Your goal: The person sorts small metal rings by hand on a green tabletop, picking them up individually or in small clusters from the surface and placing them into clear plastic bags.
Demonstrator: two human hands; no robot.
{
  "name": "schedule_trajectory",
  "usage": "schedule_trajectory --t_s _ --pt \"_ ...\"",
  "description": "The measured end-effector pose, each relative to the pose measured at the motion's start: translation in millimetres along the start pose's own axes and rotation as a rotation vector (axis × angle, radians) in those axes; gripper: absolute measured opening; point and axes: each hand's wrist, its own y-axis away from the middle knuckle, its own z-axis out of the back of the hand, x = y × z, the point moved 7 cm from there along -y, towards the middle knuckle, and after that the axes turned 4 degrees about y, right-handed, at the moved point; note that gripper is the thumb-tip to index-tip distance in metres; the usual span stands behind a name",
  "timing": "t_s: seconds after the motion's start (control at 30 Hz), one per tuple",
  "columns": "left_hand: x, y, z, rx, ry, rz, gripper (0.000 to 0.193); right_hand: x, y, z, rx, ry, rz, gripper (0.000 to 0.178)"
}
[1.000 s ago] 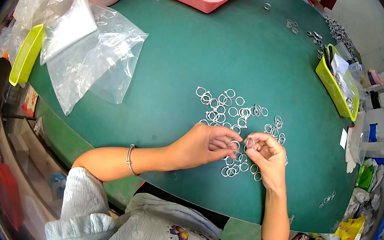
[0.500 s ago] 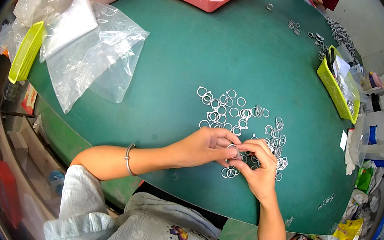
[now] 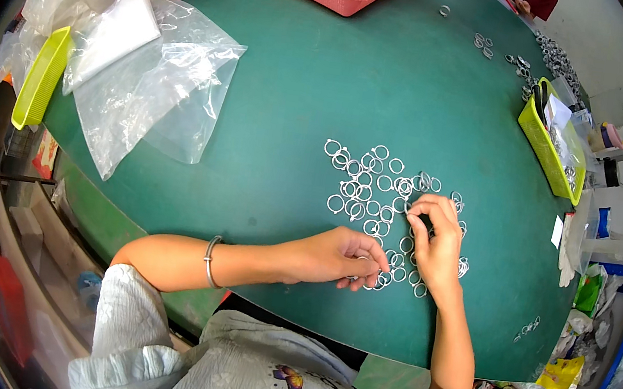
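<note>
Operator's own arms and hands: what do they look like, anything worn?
Left hand and right hand are both ungloved. Short, pale grey-blue sleeves in textured fabric leave the forearms bare. A thin silver-coloured bangle circles the left forearm; none shows on the right. No cables or markings visible on either arm.

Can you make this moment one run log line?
left grip: over silver rings, hold unclear | right grip: at rings, hold unclear | rings: scattered on green table
</note>
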Motion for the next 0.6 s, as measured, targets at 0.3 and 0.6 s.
schedule_trajectory --t_s 0.3,0.6 --pt "1 -1 14 -0.190 0.184 -0.135 0.020 39 16 4 0.214 -0.321 -0.011 0.013" --pt "-6 7 -12 0.013 -0.354 -0.055 0.022 17 -14 -5 0.126 0.313 0.098 0.032"
